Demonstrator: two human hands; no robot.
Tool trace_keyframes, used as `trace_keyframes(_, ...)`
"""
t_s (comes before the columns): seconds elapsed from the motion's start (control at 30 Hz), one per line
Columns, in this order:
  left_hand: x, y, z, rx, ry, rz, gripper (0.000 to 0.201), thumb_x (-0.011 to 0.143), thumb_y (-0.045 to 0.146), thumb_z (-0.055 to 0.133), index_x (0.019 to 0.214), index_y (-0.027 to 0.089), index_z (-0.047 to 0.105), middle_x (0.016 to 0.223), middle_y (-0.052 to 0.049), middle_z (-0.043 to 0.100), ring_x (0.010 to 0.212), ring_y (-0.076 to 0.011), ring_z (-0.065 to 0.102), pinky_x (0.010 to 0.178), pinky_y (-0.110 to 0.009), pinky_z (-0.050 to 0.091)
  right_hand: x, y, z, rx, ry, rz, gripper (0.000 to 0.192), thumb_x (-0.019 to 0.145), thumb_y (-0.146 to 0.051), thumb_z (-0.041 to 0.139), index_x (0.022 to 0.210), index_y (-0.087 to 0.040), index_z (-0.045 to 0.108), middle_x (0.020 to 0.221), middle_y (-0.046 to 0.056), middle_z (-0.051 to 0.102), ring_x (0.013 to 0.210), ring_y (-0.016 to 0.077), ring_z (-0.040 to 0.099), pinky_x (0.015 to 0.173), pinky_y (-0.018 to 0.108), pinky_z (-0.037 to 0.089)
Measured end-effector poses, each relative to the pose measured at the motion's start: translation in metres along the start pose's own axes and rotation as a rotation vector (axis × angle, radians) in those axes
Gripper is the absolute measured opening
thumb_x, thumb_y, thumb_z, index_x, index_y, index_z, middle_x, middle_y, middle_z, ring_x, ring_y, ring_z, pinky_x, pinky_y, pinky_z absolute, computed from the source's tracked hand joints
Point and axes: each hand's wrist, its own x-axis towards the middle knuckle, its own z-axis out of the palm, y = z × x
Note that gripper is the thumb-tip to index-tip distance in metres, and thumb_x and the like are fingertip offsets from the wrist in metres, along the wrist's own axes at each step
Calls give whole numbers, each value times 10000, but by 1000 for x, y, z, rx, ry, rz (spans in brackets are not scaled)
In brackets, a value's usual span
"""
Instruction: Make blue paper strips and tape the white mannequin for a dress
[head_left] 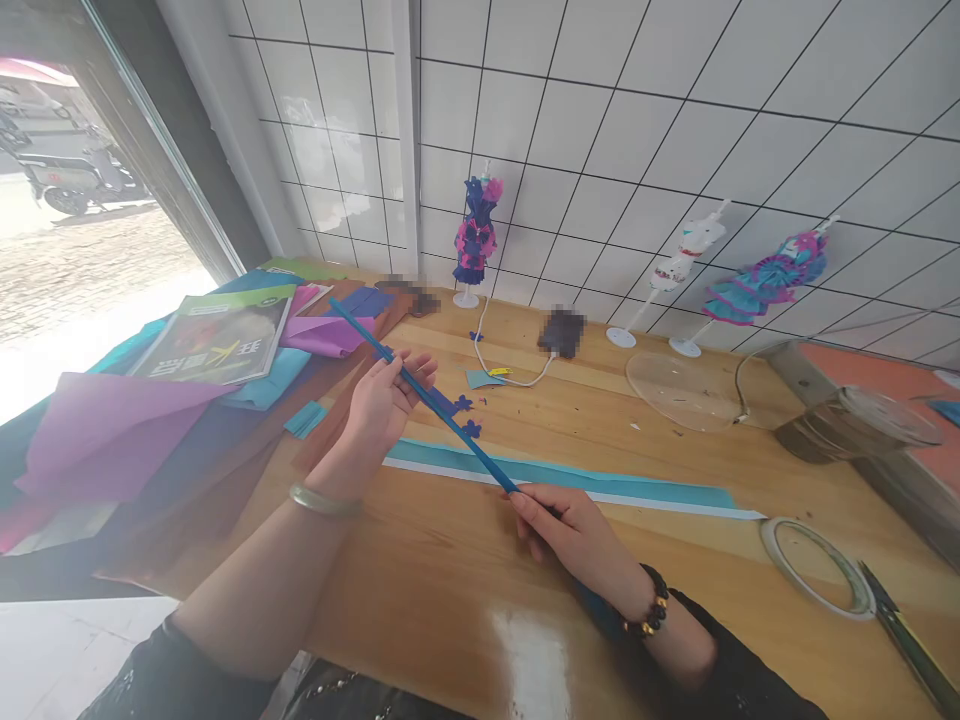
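Note:
A long, narrow blue folded paper strip (457,428) slants across the view above the wooden table. My left hand (384,392) pinches it near its far end with the thumb, the other fingers loosely curled. My right hand (571,525) grips it farther down with thumb and fingers; the strip's near end is partly hidden by that hand. Behind it on the table lies a teal paper strip (645,483) with a white lengthwise edge. Small dark blue flower-shaped cutouts (471,429) lie just past the held strip.
Coloured paper sheets (112,430) and a magazine (217,335) are piled at left. A tape roll (817,567) and scissors (911,640) lie at right, near a clear jar (855,422). Small dress forms (475,235) stand along the tiled wall. A white cable (517,380) crosses the table.

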Motion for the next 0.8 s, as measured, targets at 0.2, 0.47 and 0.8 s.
trace_keyframes(0.2, 0, -2, 0, -8, -23, -48, 106, 829, 211, 483, 877, 127, 527, 914, -135, 671, 896, -216, 642, 776, -340, 509, -8, -1, -20, -37, -2, 57, 366, 854, -452, 402, 659, -175, 540, 598, -9, 589, 493, 91, 510, 522, 205, 386)
trace_keyframes(0.47, -7, -3, 4, 39, -102, -121, 118, 801, 228, 551, 861, 126, 545, 901, -123, 677, 839, -206, 656, 778, -354, 514, -44, 8, -43, -202, 0, 139, 372, 854, -449, 383, 691, -190, 595, 607, 6, 611, 540, 122, 549, 568, 224, 429)
trace_keyframes(0.8, -17, -7, 12, 152, -230, -200, 161, 784, 266, 591, 862, 126, 611, 899, -94, 679, 823, -177, 649, 742, -305, 526, -95, 24, -74, -397, 116, 254, 422, 827, -497, 362, 621, -207, 588, 578, 19, 588, 583, 155, 556, 580, 238, 455)
